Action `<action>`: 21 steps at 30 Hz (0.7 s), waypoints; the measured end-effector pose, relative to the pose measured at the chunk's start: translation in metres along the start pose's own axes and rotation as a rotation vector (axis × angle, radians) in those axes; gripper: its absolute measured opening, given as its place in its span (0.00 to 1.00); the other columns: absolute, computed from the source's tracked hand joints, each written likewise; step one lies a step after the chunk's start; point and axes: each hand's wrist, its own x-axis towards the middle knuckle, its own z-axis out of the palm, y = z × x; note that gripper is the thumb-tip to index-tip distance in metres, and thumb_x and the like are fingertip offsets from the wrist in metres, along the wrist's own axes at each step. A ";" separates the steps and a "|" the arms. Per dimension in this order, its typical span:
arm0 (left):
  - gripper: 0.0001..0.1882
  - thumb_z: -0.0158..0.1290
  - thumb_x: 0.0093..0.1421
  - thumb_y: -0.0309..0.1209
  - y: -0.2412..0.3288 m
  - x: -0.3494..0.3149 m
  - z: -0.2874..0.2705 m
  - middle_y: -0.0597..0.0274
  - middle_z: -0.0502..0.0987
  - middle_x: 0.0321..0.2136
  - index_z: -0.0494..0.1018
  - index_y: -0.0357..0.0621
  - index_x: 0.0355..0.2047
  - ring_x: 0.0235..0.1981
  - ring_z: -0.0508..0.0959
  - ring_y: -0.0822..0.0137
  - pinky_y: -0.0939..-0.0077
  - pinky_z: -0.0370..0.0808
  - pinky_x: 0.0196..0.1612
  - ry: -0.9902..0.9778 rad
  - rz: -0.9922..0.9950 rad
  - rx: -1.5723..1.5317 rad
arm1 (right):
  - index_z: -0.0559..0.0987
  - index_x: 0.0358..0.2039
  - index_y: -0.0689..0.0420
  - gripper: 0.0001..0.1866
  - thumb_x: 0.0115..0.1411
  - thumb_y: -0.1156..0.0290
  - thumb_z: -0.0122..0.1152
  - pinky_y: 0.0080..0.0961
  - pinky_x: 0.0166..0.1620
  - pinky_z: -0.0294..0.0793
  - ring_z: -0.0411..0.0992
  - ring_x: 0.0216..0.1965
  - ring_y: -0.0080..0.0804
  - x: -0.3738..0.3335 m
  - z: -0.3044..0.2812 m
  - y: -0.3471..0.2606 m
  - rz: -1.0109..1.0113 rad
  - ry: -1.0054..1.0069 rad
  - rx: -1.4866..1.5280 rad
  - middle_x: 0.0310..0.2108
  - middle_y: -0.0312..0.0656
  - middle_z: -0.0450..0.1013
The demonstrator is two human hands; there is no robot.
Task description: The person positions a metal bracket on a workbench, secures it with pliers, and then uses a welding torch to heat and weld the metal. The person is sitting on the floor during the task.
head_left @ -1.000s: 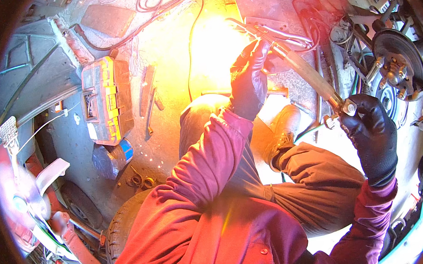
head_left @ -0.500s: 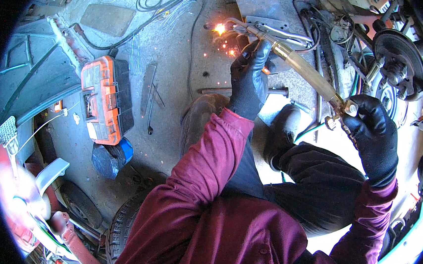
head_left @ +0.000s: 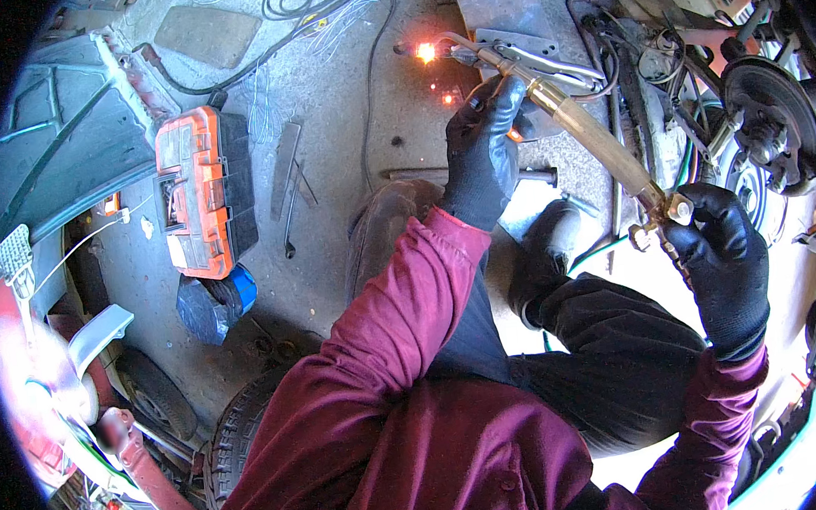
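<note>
A brass gas torch (head_left: 600, 134) slants across the upper right, its thin curved tip toward the far left. My black-gloved left hand (head_left: 481, 153) is closed at the front part of its tube; the fingertips are partly hidden. At the rear end with the valve knobs, my gloved right hand (head_left: 725, 259) grips the torch, fingers curled by a knob. Just beyond the tip, a small piece of metal (head_left: 426, 52) glows bright orange. Silver locking pliers (head_left: 557, 73) lie beside the torch tip, their jaw end toward the glow. A small orange spot shows beside my left glove.
An orange and black toolbox (head_left: 197, 195) stands on the concrete floor at left, with a blue roll (head_left: 238, 289) near it. A brake disc assembly (head_left: 769, 121) is at right. Cables (head_left: 291, 44) cross the far floor. A tire (head_left: 240, 436) sits near my left side.
Fewer sparks fly around the glowing metal, and its glare is smaller. Both hands and the torch hold almost the same place.
</note>
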 end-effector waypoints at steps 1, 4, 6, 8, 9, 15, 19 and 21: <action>0.09 0.62 0.68 0.33 0.000 0.000 0.000 0.70 0.82 0.45 0.81 0.52 0.47 0.47 0.81 0.72 0.70 0.79 0.54 -0.012 0.000 0.000 | 0.80 0.49 0.57 0.15 0.61 0.78 0.70 0.20 0.39 0.75 0.73 0.34 0.19 0.000 0.000 -0.001 0.009 -0.006 0.011 0.37 0.35 0.79; 0.09 0.62 0.68 0.33 0.000 0.000 0.000 0.70 0.82 0.45 0.81 0.53 0.47 0.46 0.81 0.72 0.70 0.79 0.54 0.009 -0.004 0.006 | 0.80 0.49 0.57 0.15 0.62 0.77 0.69 0.20 0.40 0.75 0.73 0.34 0.18 -0.001 0.000 -0.003 0.081 -0.009 0.060 0.36 0.35 0.79; 0.09 0.62 0.68 0.34 0.001 0.000 0.000 0.70 0.82 0.44 0.81 0.52 0.47 0.46 0.81 0.72 0.70 0.79 0.53 0.001 -0.001 0.010 | 0.80 0.50 0.57 0.14 0.63 0.76 0.69 0.20 0.40 0.75 0.74 0.35 0.19 -0.001 0.000 -0.003 0.052 -0.012 0.036 0.37 0.36 0.80; 0.08 0.62 0.68 0.34 0.000 0.001 0.001 0.70 0.83 0.44 0.81 0.52 0.47 0.46 0.81 0.72 0.70 0.79 0.53 -0.009 0.012 0.005 | 0.80 0.50 0.58 0.14 0.64 0.74 0.69 0.21 0.41 0.76 0.74 0.36 0.19 0.000 0.000 -0.003 0.011 -0.010 -0.011 0.38 0.36 0.80; 0.09 0.63 0.68 0.34 0.000 0.001 0.001 0.70 0.83 0.44 0.81 0.52 0.47 0.46 0.81 0.72 0.70 0.79 0.53 -0.015 0.022 -0.002 | 0.81 0.51 0.58 0.15 0.65 0.73 0.69 0.21 0.42 0.76 0.74 0.36 0.19 0.001 0.000 -0.003 -0.016 -0.007 -0.046 0.38 0.36 0.80; 0.08 0.63 0.68 0.33 -0.002 0.001 -0.001 0.70 0.83 0.43 0.81 0.52 0.46 0.45 0.82 0.71 0.69 0.79 0.53 -0.009 0.009 -0.003 | 0.81 0.54 0.58 0.17 0.67 0.67 0.68 0.23 0.42 0.76 0.75 0.37 0.20 0.001 -0.003 -0.001 -0.042 -0.021 -0.141 0.40 0.37 0.81; 0.07 0.62 0.68 0.34 -0.004 0.001 -0.002 0.68 0.83 0.42 0.81 0.51 0.45 0.45 0.82 0.71 0.68 0.79 0.53 0.035 0.020 -0.012 | 0.81 0.54 0.59 0.18 0.67 0.66 0.68 0.23 0.43 0.76 0.75 0.37 0.21 0.001 -0.003 -0.001 -0.034 -0.025 -0.130 0.40 0.38 0.82; 0.07 0.61 0.69 0.33 -0.004 0.001 -0.003 0.68 0.83 0.42 0.82 0.50 0.45 0.45 0.82 0.71 0.68 0.80 0.52 0.027 0.015 0.003 | 0.81 0.54 0.59 0.18 0.67 0.66 0.68 0.24 0.43 0.77 0.75 0.38 0.21 0.002 -0.003 -0.001 -0.032 -0.021 -0.132 0.40 0.39 0.82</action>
